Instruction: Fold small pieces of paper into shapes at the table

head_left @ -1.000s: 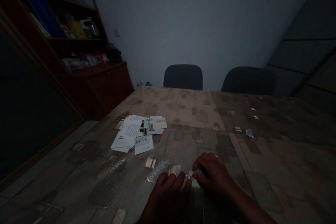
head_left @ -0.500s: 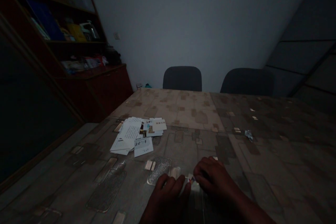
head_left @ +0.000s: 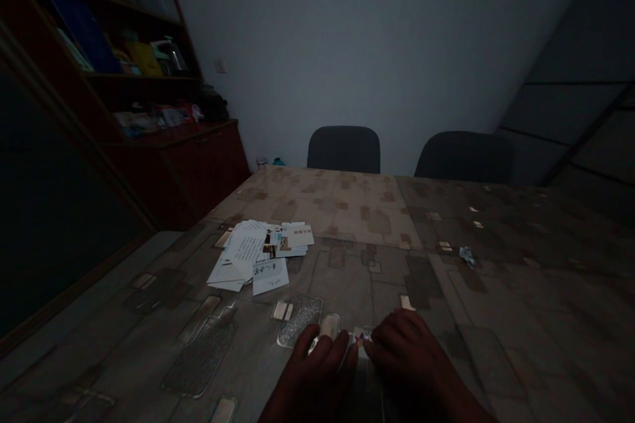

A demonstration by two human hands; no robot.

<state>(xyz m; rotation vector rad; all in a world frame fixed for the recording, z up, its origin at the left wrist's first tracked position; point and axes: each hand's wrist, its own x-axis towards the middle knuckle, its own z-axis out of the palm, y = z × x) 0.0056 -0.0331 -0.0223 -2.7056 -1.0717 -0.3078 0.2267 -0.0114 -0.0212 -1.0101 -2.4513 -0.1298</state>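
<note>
Both my hands have slid nearer the table (head_left: 347,211) edge since 1 s ago. Left hand (head_left: 317,377) and right hand (head_left: 411,360) — fingers curled — pinch 1 small card (head_left: 360,337) between them, low on the tabletop. Card pile (head_left: 262,251) untouched, well apart.

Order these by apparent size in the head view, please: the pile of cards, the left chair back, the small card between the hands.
1. Pile of cards and left chair back: they look alike, and the chair is farther.
2. Small card, mostly hidden by the hands.

Papers (head_left: 260,251) on table (head_left: 357,225), left of hands (head_left: 364,360).
</note>
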